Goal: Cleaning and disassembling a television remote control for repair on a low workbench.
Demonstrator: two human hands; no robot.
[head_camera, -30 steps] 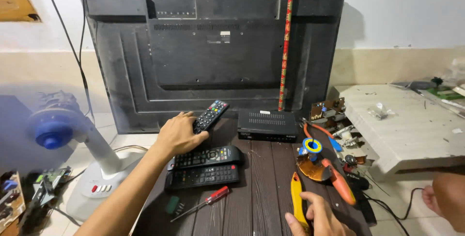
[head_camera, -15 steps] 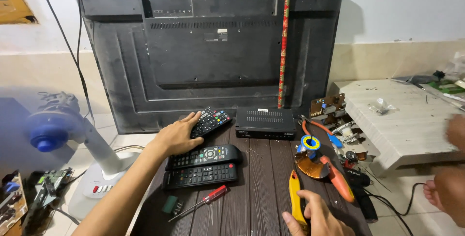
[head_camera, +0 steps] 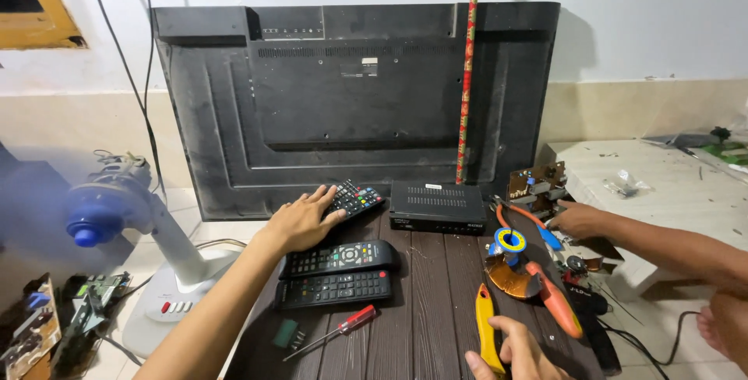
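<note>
Since prev. frame, another person's arm [head_camera: 662, 243] has been reached in from the right toward the board [head_camera: 536, 183]. TV back [head_camera: 351, 99] is propped beyond the hands. Left hand [head_camera: 300, 222] is laid flat, fingers spread, on a remote [head_camera: 352, 197]; two more sit just nearer. Best gripped by its sides. Right hand [head_camera: 518, 353] is clenched on a yellow handle [head_camera: 486, 333].

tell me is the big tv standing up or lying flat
Standing up: the tv is on its lower edge, back panel facing the camera, top against the wall.
</note>
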